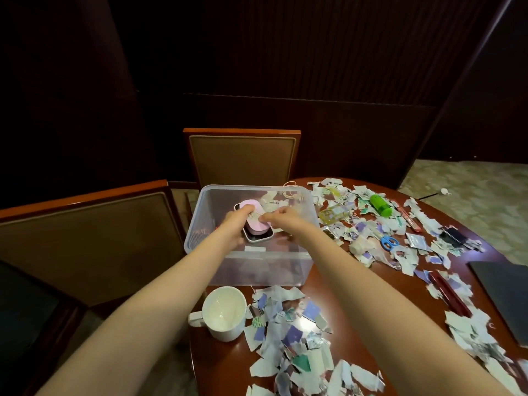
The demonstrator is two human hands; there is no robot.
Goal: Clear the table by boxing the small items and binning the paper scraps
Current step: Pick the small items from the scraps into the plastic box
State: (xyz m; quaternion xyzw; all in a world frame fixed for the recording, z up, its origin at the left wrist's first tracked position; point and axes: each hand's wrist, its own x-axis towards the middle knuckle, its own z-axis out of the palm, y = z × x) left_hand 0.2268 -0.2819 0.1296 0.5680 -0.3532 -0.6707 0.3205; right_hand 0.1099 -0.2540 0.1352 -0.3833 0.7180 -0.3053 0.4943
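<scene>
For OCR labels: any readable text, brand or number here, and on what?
No text is legible.
Pink case: pale marking on the lid, blurred.
Scraps: coloured print, too small to read.

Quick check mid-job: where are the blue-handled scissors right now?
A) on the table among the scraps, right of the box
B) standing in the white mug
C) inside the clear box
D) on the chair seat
A: the blue-handled scissors lie flat among the paper scraps on the table, to the right of the clear box and outside it.
</scene>
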